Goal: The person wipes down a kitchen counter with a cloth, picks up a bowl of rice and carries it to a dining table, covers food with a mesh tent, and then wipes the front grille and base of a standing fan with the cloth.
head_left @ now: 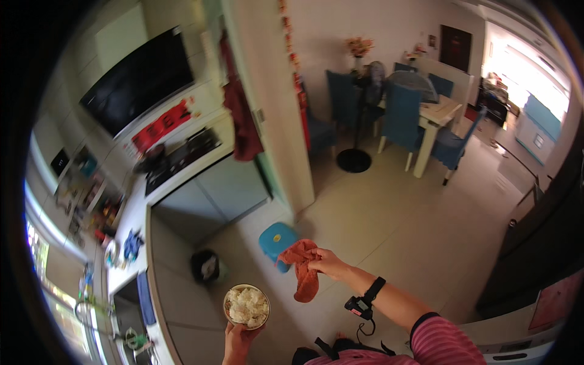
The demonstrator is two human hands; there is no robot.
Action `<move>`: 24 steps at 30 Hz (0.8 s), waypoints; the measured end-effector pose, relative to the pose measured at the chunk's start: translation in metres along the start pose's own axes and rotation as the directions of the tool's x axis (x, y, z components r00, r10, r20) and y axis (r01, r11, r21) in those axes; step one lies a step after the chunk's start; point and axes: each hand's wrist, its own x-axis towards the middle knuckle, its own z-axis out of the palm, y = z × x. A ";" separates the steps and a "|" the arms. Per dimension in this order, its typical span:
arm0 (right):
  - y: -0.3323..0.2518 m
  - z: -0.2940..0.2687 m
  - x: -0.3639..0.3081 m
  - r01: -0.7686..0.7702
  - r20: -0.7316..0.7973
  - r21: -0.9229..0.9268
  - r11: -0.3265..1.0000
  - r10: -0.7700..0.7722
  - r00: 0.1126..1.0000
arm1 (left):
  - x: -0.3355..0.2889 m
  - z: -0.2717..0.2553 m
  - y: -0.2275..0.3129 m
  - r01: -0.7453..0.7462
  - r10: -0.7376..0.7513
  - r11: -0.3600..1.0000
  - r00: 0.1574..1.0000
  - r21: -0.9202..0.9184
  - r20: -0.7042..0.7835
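A bowl of white rice (248, 306) rests in my left hand (242, 336), which supports it from below and along its near side. My right hand (330, 265) grips an orange-red cloth (306, 277) that hangs loosely from the fingers. Behind the cloth, lower down on the floor, stands a blue stool (275, 237), partly covered by it in the view. The bowl and the cloth are apart. A black device is strapped to my right wrist (365, 302).
To the left runs a kitchen counter (140, 222) with a sink (126, 304) and a stove (182, 161). A bin (205, 267) stands by the cabinets. Past the doorway are a standing fan (354, 159), blue-covered chairs (401, 112) and a dining table (439, 111).
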 end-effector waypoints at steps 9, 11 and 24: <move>-0.084 -0.255 0.012 0.223 -0.450 -0.261 0.939 -0.323 0.833 | 0.210 0.223 -0.032 0.227 -0.304 0.939 0.900 0.259 0.313; -0.106 -0.302 0.013 0.235 -0.533 -0.185 0.954 -0.298 0.792 | 0.241 0.279 -0.041 0.189 -0.292 0.935 0.890 0.301 0.351; -0.208 -0.612 -0.033 0.144 -0.781 0.043 0.989 -0.056 0.622 | 0.446 0.675 -0.144 0.271 -0.561 0.820 0.559 0.504 0.611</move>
